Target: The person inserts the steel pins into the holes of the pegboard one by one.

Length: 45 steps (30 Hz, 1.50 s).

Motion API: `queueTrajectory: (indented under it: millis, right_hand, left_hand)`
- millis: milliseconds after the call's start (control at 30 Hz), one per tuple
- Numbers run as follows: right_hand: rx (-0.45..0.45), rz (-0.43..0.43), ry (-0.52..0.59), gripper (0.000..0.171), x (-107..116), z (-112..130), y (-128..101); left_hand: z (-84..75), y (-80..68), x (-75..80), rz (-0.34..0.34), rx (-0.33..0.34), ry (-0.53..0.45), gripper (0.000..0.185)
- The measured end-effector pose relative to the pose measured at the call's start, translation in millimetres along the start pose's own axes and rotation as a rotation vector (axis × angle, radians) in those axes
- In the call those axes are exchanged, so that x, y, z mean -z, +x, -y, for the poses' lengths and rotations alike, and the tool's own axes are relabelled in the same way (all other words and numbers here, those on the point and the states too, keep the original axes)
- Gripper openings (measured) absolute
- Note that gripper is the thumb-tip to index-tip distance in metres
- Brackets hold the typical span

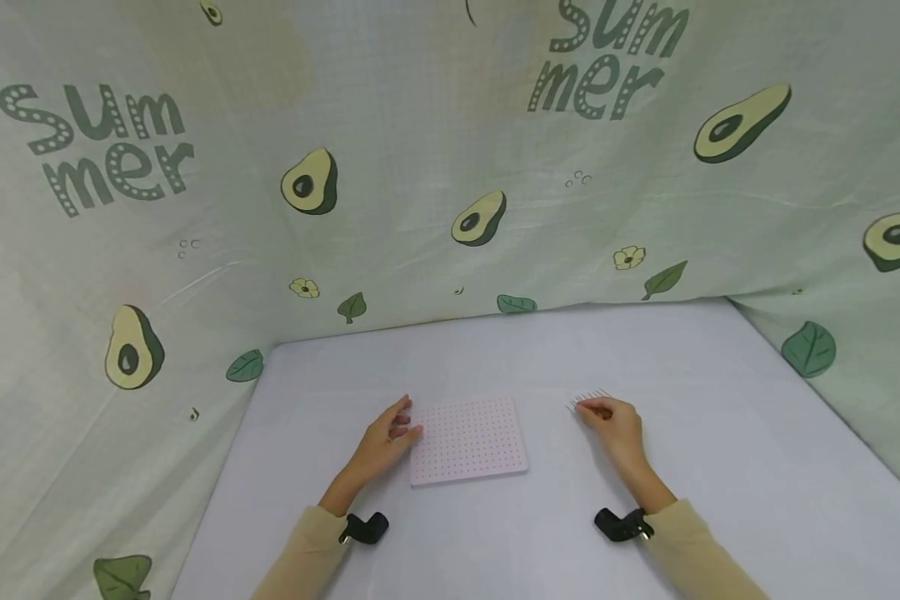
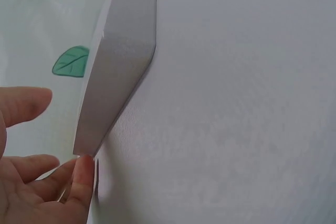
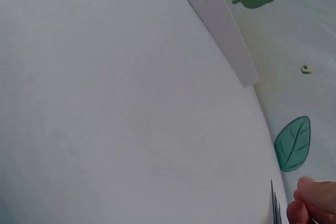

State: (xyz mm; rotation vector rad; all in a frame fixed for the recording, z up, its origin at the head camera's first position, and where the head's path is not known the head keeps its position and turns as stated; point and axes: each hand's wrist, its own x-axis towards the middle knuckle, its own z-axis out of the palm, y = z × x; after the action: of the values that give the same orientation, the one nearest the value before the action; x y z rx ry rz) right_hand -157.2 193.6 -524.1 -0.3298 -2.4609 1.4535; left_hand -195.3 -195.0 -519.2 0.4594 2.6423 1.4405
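A flat, pale pink pegboard (image 1: 468,440) with rows of small holes lies on the white table. At its left edge rests my left hand (image 1: 384,440), fingers loosely spread and the thumb reaching over the edge. The left wrist view shows a fingertip right at a corner of the board (image 2: 118,61). To the right of the board, my right hand (image 1: 615,423) is down at a row of thin metal pins (image 3: 275,205), its thumb and index finger pinched together at one of them. The pinched tip is partly hidden by the fingers.
The white tablecloth (image 1: 495,533) extends around both hands. Behind and beside the table hangs a pale green curtain (image 1: 397,250) printed with avocados and leaves. A black wrist camera (image 1: 367,528) sits on the left wrist, another (image 1: 619,525) on the right.
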Motion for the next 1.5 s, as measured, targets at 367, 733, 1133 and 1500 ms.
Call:
queueTrajectory:
  millis: [367, 733, 1133, 1500]
  right_hand:
    - [0.026, -0.021, -0.041, 0.013, -3.7, -1.7, 0.0]
    - [0.064, -0.025, -0.078, 0.012, -4.5, -1.8, -2.1]
    - [0.108, -0.047, -0.095, 0.009, -7.2, -4.7, -2.6]
    - [0.116, -0.062, -0.132, 0.006, -7.2, -1.7, -4.4]
  left_hand:
    - [-0.3, -5.9, -13.4, -0.081, -0.034, 0.050, 0.053]
    - [-4.5, -9.4, -24.2, -0.163, -0.049, 0.130, 0.045]
    - [-3.2, -8.9, -25.1, -0.162, -0.043, 0.145, 0.044]
    - [-3.9, -10.0, -23.7, -0.159, -0.031, 0.146, 0.045]
